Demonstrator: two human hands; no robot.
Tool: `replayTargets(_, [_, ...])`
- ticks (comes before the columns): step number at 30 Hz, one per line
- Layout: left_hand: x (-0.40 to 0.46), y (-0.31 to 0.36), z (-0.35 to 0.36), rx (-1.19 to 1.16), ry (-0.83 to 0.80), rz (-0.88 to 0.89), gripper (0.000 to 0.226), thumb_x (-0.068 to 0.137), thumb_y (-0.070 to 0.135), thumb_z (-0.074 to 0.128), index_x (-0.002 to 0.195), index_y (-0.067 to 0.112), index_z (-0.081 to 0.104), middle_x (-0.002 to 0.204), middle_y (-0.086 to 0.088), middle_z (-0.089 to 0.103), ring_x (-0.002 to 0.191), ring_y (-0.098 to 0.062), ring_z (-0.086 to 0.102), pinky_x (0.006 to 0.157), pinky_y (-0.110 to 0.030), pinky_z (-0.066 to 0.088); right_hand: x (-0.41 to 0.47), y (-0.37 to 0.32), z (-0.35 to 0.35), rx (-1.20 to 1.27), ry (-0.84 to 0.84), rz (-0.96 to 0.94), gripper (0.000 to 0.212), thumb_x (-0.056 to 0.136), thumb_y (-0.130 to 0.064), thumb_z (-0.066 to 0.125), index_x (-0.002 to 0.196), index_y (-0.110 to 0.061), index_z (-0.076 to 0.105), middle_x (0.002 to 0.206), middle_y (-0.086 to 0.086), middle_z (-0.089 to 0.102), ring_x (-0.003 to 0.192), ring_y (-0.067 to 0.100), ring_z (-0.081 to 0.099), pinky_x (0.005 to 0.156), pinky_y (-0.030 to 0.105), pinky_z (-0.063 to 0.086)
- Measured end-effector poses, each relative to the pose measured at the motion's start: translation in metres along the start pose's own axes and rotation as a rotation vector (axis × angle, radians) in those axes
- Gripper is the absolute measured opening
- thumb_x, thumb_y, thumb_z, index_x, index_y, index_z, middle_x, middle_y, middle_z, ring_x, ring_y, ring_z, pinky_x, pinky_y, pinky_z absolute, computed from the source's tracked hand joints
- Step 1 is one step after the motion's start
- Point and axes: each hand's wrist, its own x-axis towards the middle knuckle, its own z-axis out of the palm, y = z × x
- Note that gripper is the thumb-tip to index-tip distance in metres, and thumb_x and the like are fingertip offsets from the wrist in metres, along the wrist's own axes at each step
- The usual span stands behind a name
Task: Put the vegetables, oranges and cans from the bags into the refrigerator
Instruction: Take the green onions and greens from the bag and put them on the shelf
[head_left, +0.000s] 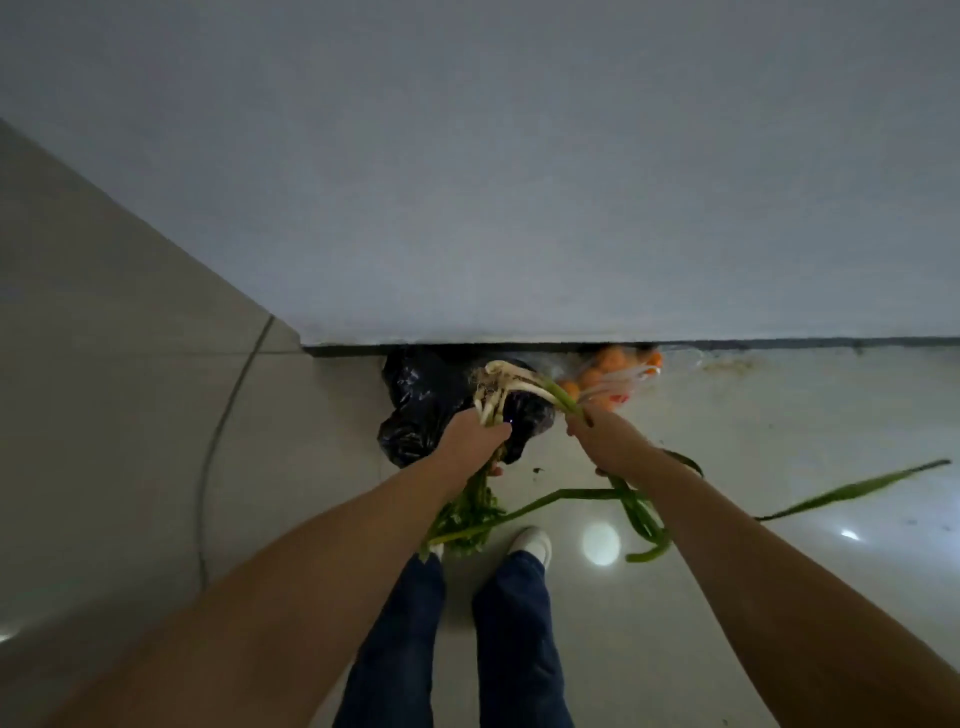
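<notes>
My left hand (475, 441) grips a bunch of leafy greens (465, 512) with pale root ends sticking up above the fist. My right hand (602, 439) grips green onions (524, 382); their white bulbs point up and left, and their long green leaves (644, 519) trail down and out to the right. Behind both hands a black plastic bag (426, 400) lies on the floor. A clear bag of oranges (608, 371) rests to its right, partly under the grey refrigerator front (519, 182), which fills the upper view and looks closed.
A pale tiled floor (779, 415) spreads around, with light glare spots near my feet. My white shoes (532, 540) and blue trouser legs stand below the hands. A beige wall or cabinet side (104, 338) rises at the left, with a thin cable running down it.
</notes>
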Motion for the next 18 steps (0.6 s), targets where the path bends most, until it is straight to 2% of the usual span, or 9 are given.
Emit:
replayTargets(2, [-0.027,0.027,0.002,0.14,-0.024,0.109,0.024,0.093,0.021,0.057,0.11,0.005,0.055,0.093,-0.018,0.057,0.072,-0.025,0.058,0.063,-0.036,0.058,-0.031,-0.006,-0.024,0.015,0.121,-0.018,0.037,0.101,-0.029,0.034,0.122,-0.001,0.048,0.083,0.009,0.053,0.059,0.011,0.043,0.05,0.018,0.036])
replayTargets(4, [-0.055,0.053,0.007,0.29,-0.048,0.241,0.029,0.092,0.025,0.057,0.115,0.007,0.053,0.102,-0.017,0.06,0.089,-0.03,0.062,0.084,-0.045,0.055,-0.065,-0.005,-0.042,0.067,0.266,-0.026,0.04,0.102,-0.026,0.034,0.124,0.005,0.044,0.098,0.021,0.057,0.059,0.01,0.042,0.049,0.016,0.029])
replayTargets(6, [-0.083,0.077,0.016,0.394,-0.061,0.398,0.035,0.096,0.028,0.051,0.125,0.008,0.047,0.109,-0.011,0.058,0.104,-0.029,0.059,0.091,-0.038,0.049,-0.105,0.001,-0.056,0.154,0.464,-0.034,0.028,0.102,-0.025,0.034,0.108,-0.001,0.047,0.089,0.014,0.058,0.062,0.014,0.047,0.049,0.02,0.031])
replayTargets(9, [-0.121,0.11,0.036,0.49,-0.053,0.602,0.04,0.1,0.026,0.042,0.137,0.011,0.038,0.117,-0.004,0.054,0.111,-0.024,0.054,0.09,-0.029,0.04,-0.166,0.02,-0.071,0.385,0.771,-0.043,0.021,0.102,-0.027,0.034,0.092,-0.012,0.043,0.07,-0.001,0.05,0.063,0.017,0.05,0.051,0.024,0.036])
replayTargets(11, [-0.14,0.127,0.061,0.554,-0.073,0.712,0.031,0.1,0.026,0.041,0.127,0.011,0.043,0.11,-0.011,0.06,0.105,-0.03,0.058,0.088,-0.035,0.045,-0.207,0.046,-0.079,0.495,0.91,-0.026,0.02,0.101,-0.027,0.035,0.093,-0.011,0.044,0.071,0.002,0.052,0.063,0.019,0.052,0.054,0.03,0.045])
replayTargets(12, [-0.151,0.134,0.078,0.582,-0.104,0.761,0.026,0.1,0.026,0.041,0.122,0.012,0.044,0.105,-0.014,0.062,0.1,-0.032,0.06,0.087,-0.038,0.048,-0.229,0.063,-0.081,0.537,0.965,-0.002,0.02,0.101,-0.027,0.035,0.095,-0.011,0.045,0.072,0.004,0.053,0.064,0.019,0.052,0.058,0.033,0.048])
replayTargets(14, [-0.177,0.14,0.12,0.627,-0.197,0.841,0.02,0.1,0.024,0.04,0.117,0.014,0.045,0.093,-0.01,0.059,0.089,-0.028,0.059,0.082,-0.039,0.048,-0.278,0.104,-0.081,0.623,1.072,0.061,0.018,0.102,-0.025,0.034,0.099,-0.011,0.045,0.077,0.004,0.054,0.067,0.017,0.053,0.059,0.028,0.048])
replayTargets(16, [-0.211,0.137,0.169,0.686,-0.305,0.932,0.02,0.101,0.024,0.039,0.118,0.014,0.044,0.088,-0.004,0.056,0.083,-0.022,0.056,0.075,-0.035,0.046,-0.333,0.151,-0.071,0.703,1.191,0.126,0.017,0.102,-0.023,0.033,0.103,-0.011,0.045,0.08,0.004,0.054,0.07,0.016,0.053,0.059,0.022,0.047])
replayTargets(18, [-0.245,0.122,0.221,0.75,-0.423,0.999,0.023,0.101,0.024,0.038,0.122,0.014,0.043,0.088,-0.003,0.056,0.083,-0.021,0.055,0.075,-0.037,0.047,-0.39,0.201,-0.051,0.773,1.308,0.205,0.017,0.102,-0.024,0.033,0.104,-0.011,0.044,0.078,0.006,0.053,0.069,0.017,0.052,0.057,0.024,0.045])
